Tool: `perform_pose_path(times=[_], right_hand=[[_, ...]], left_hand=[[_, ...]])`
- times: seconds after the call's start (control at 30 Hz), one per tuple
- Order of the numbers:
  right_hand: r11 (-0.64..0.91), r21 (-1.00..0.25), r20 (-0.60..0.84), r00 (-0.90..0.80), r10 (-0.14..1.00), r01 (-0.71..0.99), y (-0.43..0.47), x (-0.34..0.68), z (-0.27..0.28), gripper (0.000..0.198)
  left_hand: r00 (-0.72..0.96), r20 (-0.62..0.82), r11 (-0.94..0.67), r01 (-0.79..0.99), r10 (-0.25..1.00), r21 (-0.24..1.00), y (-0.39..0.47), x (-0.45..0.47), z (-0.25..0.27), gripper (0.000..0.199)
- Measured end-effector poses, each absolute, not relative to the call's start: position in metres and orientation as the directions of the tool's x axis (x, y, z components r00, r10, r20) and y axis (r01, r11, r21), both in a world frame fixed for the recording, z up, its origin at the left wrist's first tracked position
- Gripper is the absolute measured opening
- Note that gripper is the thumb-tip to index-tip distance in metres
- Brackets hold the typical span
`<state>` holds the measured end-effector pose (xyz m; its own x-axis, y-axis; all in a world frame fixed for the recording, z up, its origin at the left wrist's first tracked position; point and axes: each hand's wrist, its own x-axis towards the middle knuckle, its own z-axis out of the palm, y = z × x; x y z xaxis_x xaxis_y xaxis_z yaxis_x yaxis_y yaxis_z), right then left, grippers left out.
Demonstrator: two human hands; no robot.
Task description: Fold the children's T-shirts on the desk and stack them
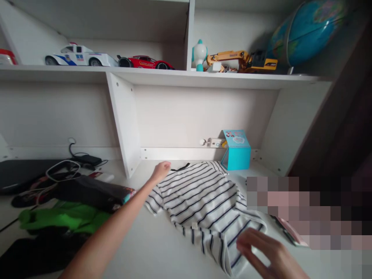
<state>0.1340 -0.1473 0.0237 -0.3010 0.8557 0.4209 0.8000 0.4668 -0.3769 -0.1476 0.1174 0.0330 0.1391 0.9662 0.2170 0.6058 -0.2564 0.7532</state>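
A white short-sleeved T-shirt (200,193) with dark stripes lies spread on the white desk, its dark-trimmed collar toward the wall. Its lower part is rumpled, with the hem bunched near me. My left hand (162,171) reaches to the far left shoulder by the collar, fingers closed on the fabric there. Over the near right hem, my right hand (266,252) has its thumb and fingers bent together in a pinch. Whether cloth is between those fingertips is hard to make out.
Green cloth (66,217) and dark clothes lie left, near a black laptop (23,174) and cables. A turquoise desk calendar (238,155) stands behind the T-shirt. Toy cars, a toy excavator (244,60) and a globe (305,31) sit on the shelf above. The right side is pixelated.
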Motion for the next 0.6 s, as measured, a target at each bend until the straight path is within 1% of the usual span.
perform_pose_path(times=[0.07, 0.13, 0.2, 0.23, 0.27, 0.3, 0.37, 0.43, 0.5, 0.57, 0.6], right_hand=[[0.385, -0.35, 0.415, -0.227, 0.881, 0.854, -0.118, 0.154, 0.014, 0.021], [0.302, -0.261, 0.405, -0.18, 0.897, 0.917, -0.089, 0.175, -0.003, 0.025], [0.244, -0.172, 0.367, -0.168, 0.915, 0.954, -0.071, 0.193, -0.023, 0.032], [0.22, -0.147, 0.339, -0.16, 0.927, 0.964, -0.067, 0.201, -0.03, 0.03], [0.183, -0.138, 0.311, -0.132, 0.941, 0.973, -0.065, 0.207, -0.036, 0.026], [0.133, -0.139, 0.293, -0.087, 0.952, 0.981, -0.067, 0.212, -0.04, 0.023], [0.01, -0.145, 0.287, 0.033, 0.957, 0.989, -0.075, 0.219, -0.04, 0.021], [-0.06, -0.186, 0.29, 0.113, 0.95, 0.981, -0.083, 0.223, -0.036, 0.019], [-0.006, -0.265, 0.292, 0.087, 0.953, 0.964, -0.086, 0.221, -0.031, 0.022], [0.116, -0.323, 0.304, -0.013, 0.953, 0.939, -0.081, 0.211, -0.03, 0.031], [0.178, -0.322, 0.31, -0.074, 0.948, 0.93, -0.076, 0.203, -0.03, 0.036]], left_hand=[[0.276, 0.164, -0.311, 0.66, 0.947, 0.684, 0.095, -0.124, 0.018, 0.036], [0.343, 0.069, -0.314, 0.739, 0.937, 0.596, 0.076, -0.108, 0.0, 0.051], [0.341, -0.056, -0.287, 0.859, 0.938, 0.424, 0.066, -0.103, -0.013, 0.067], [0.33, -0.104, -0.281, 0.903, 0.938, 0.325, 0.065, -0.105, -0.017, 0.07], [0.324, -0.134, -0.286, 0.928, 0.937, 0.24, 0.068, -0.108, -0.02, 0.07], [0.329, -0.145, -0.301, 0.935, 0.933, 0.186, 0.074, -0.114, -0.021, 0.067], [0.368, -0.13, -0.345, 0.923, 0.921, 0.168, 0.089, -0.126, -0.021, 0.059], [0.406, -0.115, -0.384, 0.907, 0.907, 0.173, 0.105, -0.137, -0.018, 0.05], [0.426, -0.098, -0.407, 0.897, 0.899, 0.173, 0.116, -0.142, -0.016, 0.047], [0.415, -0.063, -0.401, 0.901, 0.908, 0.164, 0.12, -0.14, -0.013, 0.047], [0.397, -0.041, -0.386, 0.909, 0.917, 0.158, 0.119, -0.135, -0.012, 0.048]])
